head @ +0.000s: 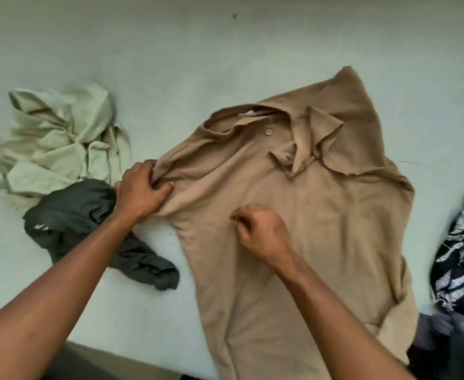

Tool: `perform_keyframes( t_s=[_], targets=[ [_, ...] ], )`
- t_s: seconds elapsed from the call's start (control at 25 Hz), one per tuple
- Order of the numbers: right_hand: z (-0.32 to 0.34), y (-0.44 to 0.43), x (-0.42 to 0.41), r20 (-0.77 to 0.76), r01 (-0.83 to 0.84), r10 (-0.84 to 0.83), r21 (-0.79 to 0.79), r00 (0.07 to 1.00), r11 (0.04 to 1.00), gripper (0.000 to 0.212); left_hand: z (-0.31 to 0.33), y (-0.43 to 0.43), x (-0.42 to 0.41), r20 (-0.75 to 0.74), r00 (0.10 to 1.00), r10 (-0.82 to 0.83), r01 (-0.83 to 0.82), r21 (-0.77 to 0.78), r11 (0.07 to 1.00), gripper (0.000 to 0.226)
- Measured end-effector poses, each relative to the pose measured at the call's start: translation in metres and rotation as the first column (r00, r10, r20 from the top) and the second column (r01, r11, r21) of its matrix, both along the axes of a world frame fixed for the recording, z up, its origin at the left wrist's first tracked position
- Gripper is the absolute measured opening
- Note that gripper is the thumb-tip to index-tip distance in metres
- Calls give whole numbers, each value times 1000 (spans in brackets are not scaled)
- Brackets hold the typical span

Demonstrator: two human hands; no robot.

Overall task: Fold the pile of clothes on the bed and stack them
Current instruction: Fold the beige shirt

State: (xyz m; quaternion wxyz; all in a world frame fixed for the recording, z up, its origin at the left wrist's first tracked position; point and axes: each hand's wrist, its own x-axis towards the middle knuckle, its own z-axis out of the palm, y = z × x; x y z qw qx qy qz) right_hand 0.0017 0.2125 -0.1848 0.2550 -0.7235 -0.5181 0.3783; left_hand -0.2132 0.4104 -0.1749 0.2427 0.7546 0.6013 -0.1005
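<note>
A tan polo shirt (307,215) lies spread front-up on the pale bed sheet (170,64), collar toward the far side. My left hand (140,190) grips the bunched left sleeve and shoulder of the shirt. Over the shirt's chest, my right hand (261,229) has its fingers curled; whether it pinches the fabric is not clear. The shirt's right sleeve is folded under or hidden at the right edge.
A crumpled pale green garment (58,138) lies at the left. A dark grey garment (88,229) sits partly under my left forearm. A black garment with a white leaf print (461,256) lies at the right edge. The bed's near edge runs along the bottom.
</note>
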Motion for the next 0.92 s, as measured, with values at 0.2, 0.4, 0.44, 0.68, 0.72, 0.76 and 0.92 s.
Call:
perform_keyframes(
  t_s=[0.2, 0.4, 0.44, 0.68, 0.72, 0.76, 0.92],
  targets=[
    [8, 39, -58, 3, 31, -31, 87, 1000, 996, 25, 6, 20, -43, 123, 968, 218, -195, -172, 966, 10],
    [2, 137, -23, -74, 359, -358, 8, 931, 933, 48, 7, 29, -44, 312, 931, 190, -186, -41, 982, 16],
    [2, 156, -15, -49, 375, -375, -10, 926, 927, 59, 6, 32, -44, 337, 918, 209, -213, -25, 977, 15],
    [13, 238, 12, 495, -177, 281, -246, 823, 953, 25, 3, 54, -48, 391, 878, 276, -275, -59, 960, 24],
    [15, 245, 13, 515, -198, 298, -241, 803, 950, 19, 5, 56, -51, 395, 879, 267, -260, -72, 963, 22],
    [19, 255, 16, 539, -166, 244, -190, 806, 968, 17, 7, 59, -53, 404, 878, 257, -246, -81, 966, 18],
    [33, 287, 26, 417, -95, 93, -17, 904, 995, 21, 17, 71, -54, 431, 873, 229, -223, -65, 973, 13]
  ],
)
